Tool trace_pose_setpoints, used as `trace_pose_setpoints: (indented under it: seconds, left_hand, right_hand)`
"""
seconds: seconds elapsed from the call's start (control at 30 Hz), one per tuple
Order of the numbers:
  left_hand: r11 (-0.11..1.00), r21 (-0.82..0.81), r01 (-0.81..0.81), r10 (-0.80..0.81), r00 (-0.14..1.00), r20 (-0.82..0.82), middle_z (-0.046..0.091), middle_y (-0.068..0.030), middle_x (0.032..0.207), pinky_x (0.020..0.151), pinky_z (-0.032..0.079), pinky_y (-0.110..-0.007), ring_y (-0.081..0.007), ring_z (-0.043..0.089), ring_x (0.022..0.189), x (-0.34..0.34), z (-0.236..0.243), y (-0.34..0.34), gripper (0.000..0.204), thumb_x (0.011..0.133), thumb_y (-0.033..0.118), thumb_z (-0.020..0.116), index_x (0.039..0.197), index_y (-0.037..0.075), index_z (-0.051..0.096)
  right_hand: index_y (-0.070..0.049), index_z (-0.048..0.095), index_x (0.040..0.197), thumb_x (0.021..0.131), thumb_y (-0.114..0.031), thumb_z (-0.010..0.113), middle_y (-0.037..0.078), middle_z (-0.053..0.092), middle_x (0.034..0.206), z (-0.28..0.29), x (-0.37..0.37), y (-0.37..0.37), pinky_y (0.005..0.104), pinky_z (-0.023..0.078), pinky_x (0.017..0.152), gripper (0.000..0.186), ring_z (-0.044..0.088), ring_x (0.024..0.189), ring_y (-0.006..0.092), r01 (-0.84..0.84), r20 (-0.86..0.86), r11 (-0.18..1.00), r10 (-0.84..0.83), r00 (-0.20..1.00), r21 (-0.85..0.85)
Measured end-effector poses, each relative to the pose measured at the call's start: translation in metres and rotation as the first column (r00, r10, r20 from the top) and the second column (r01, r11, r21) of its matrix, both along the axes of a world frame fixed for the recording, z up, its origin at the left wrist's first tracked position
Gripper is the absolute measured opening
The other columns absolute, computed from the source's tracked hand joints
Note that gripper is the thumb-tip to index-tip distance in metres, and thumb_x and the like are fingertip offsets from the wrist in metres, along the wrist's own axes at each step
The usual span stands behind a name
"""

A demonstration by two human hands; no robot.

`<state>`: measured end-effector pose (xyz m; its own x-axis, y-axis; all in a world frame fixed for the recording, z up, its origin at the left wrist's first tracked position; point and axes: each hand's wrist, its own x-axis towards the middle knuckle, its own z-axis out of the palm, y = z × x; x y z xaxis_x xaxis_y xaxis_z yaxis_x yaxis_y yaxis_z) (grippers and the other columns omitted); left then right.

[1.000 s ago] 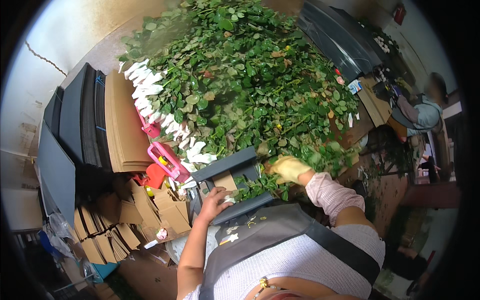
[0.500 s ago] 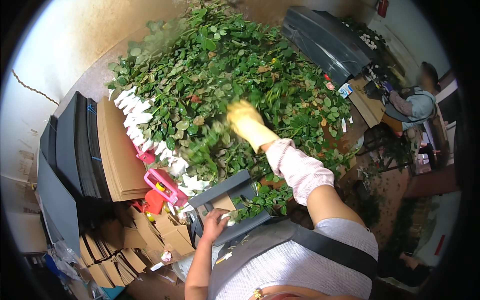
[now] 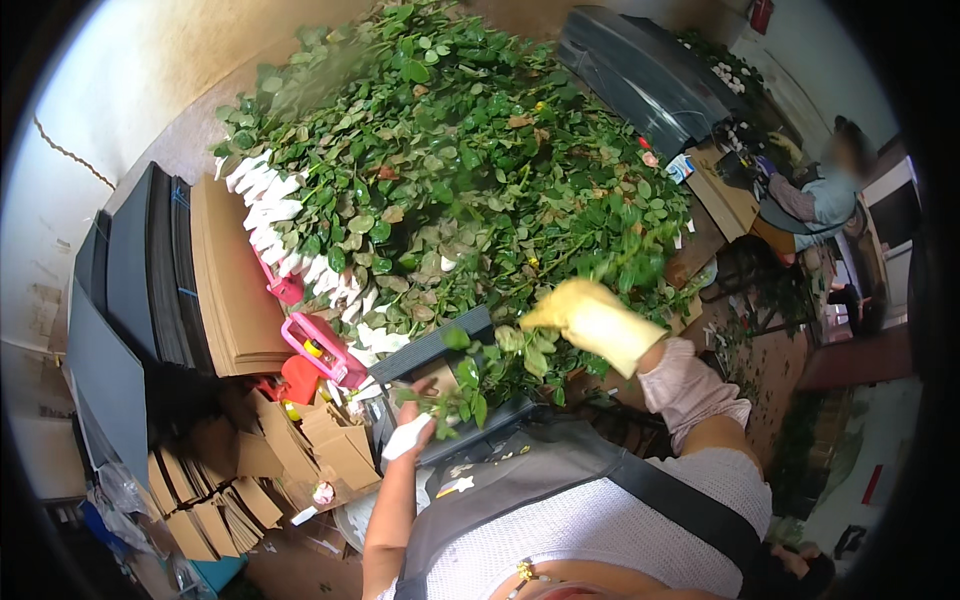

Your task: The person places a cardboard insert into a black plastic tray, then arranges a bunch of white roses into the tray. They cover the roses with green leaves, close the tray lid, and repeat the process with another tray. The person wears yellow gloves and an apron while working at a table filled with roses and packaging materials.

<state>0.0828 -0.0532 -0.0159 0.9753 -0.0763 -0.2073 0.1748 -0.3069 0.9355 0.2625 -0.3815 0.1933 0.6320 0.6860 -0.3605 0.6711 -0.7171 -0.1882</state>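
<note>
My right hand (image 3: 590, 315), in a yellow glove, is closed around the stem of a leafy rose. The rose slants across the front, and its white-wrapped head (image 3: 406, 438) lies over my left hand. My left hand (image 3: 427, 412) is bare, its visible fingers apart; the rose head and leaves hide part of it. Below both hands is a dark grey open box (image 3: 435, 345) with a ridged far wall. More leafy stems (image 3: 500, 378) lie in it. Beyond spreads a large heap of leafy rose stems (image 3: 450, 170), with white-wrapped heads (image 3: 270, 215) along its left edge.
A pink plastic holder (image 3: 325, 350) stands left of the box. Further left are dark sheets (image 3: 125, 270), a brown cardboard stack (image 3: 225, 280) and folded cardboard pieces (image 3: 215, 485). A black-covered pile (image 3: 640, 80) is at the far right, near another person (image 3: 825, 195).
My right hand has moved nearer and rightward with the rose, bringing its white head over my left hand. My left hand has shifted off the flower head in the box, its fingers now apart.
</note>
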Motion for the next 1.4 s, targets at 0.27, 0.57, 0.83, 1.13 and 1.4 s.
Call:
trace_pose_setpoints:
  seconds: [0.27, 0.57, 0.83, 1.13, 1.4]
  left_hand:
    - [0.993, 0.119, -0.017, 0.013, 0.999, 0.038, 0.064, -0.0135, 0.121, 0.087, 0.053, -0.035, -0.0280, 0.062, 0.111, -0.001, 0.001, -0.001, 0.048, 0.081, 0.014, 0.084, 0.126, 0.007, 0.069]
    - [0.968, 0.211, 0.137, -0.155, 0.986, 0.069, 0.047, -0.0214, 0.132, 0.094, 0.052, -0.039, -0.0359, 0.056, 0.114, 0.004, -0.004, -0.002, 0.065, 0.093, 0.016, 0.071, 0.153, 0.009, 0.044]
    - [0.923, 0.367, 0.114, -0.174, 0.976, 0.133, 0.048, -0.0230, 0.132, 0.099, 0.048, -0.043, -0.0396, 0.053, 0.120, 0.002, 0.003, -0.004, 0.065, 0.094, 0.022, 0.069, 0.152, 0.007, 0.043]
    - [0.895, 0.390, 0.216, -0.231, 0.973, -0.007, 0.046, -0.0237, 0.134, 0.106, 0.043, -0.045, -0.0433, 0.051, 0.123, 0.009, 0.023, -0.006, 0.066, 0.099, 0.026, 0.059, 0.157, 0.005, 0.034]
    - [0.877, 0.480, 0.035, -0.156, 0.964, 0.214, 0.063, -0.0154, 0.109, 0.096, 0.046, -0.046, -0.0390, 0.056, 0.106, 0.009, 0.007, -0.006, 0.049, 0.092, 0.011, 0.067, 0.140, 0.006, 0.057]
  right_hand:
    - [-0.027, 0.066, 0.135, 0.095, -0.027, 0.066, 0.008, 0.066, 0.136, -0.133, -0.030, -0.043, 0.0445, 0.051, 0.104, 0.040, 0.067, 0.118, 0.0316, 0.095, -0.176, 0.991, -0.110, 0.978, -0.091]
    - [-0.009, 0.076, 0.111, 0.086, -0.021, 0.071, 0.011, 0.074, 0.118, -0.110, 0.079, 0.059, 0.0420, 0.059, 0.084, 0.028, 0.072, 0.108, 0.0285, 0.058, -0.076, 0.917, -0.096, 0.993, -0.395]
    - [-0.007, 0.079, 0.097, 0.084, -0.017, 0.066, 0.019, 0.076, 0.100, -0.178, 0.151, 0.097, 0.0436, 0.059, 0.075, 0.021, 0.075, 0.094, 0.0303, 0.240, 0.319, 0.949, -0.167, 0.933, -0.206]
    - [-0.014, 0.071, 0.115, 0.098, -0.030, 0.058, 0.007, 0.056, 0.148, -0.091, 0.161, 0.112, 0.0402, 0.045, 0.109, 0.027, 0.059, 0.128, 0.0276, -0.060, 0.564, 0.997, 0.074, 0.822, -0.045]
    - [-0.016, 0.077, 0.107, 0.081, -0.007, 0.063, 0.009, 0.070, 0.128, -0.028, 0.117, 0.118, 0.0393, 0.048, 0.107, 0.031, 0.065, 0.119, 0.0262, -0.245, 0.528, 0.831, -0.068, 0.846, 0.500]
